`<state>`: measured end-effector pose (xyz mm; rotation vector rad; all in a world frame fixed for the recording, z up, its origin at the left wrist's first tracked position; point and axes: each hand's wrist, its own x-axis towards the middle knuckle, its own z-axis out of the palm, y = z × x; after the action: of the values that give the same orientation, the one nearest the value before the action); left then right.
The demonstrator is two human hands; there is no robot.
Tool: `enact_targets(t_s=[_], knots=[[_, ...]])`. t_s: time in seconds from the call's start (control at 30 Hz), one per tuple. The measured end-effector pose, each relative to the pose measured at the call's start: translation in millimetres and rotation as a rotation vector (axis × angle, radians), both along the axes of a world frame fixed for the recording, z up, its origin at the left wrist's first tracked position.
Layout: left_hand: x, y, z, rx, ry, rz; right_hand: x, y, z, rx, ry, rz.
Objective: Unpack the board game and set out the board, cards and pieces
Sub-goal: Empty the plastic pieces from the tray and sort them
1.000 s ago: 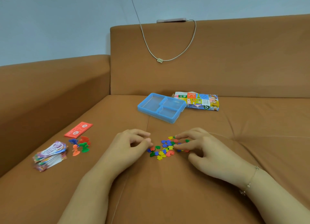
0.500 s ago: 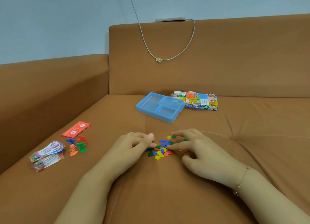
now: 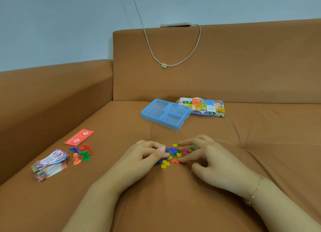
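Brown fabric sofa [image 3: 260, 145] against a pale wall; bare seat right; blue plastic three-compartment tray [image 3: 147, 114] behind; left hand [image 3: 144, 155] and right hand [image 3: 208, 159], fingers curled, flank and touch small multicoloured plastic tokens [image 3: 171, 156]; grip indiscernible.

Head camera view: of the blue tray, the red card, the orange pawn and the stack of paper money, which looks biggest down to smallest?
1. Blue tray.
2. Stack of paper money and red card: they look alike, and the money lies nearer the camera, so no ranking.
3. Orange pawn, clearly smallest.
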<state>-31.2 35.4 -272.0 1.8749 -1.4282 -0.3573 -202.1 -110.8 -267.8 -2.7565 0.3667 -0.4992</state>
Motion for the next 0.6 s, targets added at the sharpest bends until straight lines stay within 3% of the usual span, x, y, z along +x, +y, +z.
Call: enact_targets(t_s=[0.6], knots=[[1.9,-1.7,-2.5,-0.001,0.015,0.060,1.0,7.4,1.7,-0.016,-0.030,0.019]])
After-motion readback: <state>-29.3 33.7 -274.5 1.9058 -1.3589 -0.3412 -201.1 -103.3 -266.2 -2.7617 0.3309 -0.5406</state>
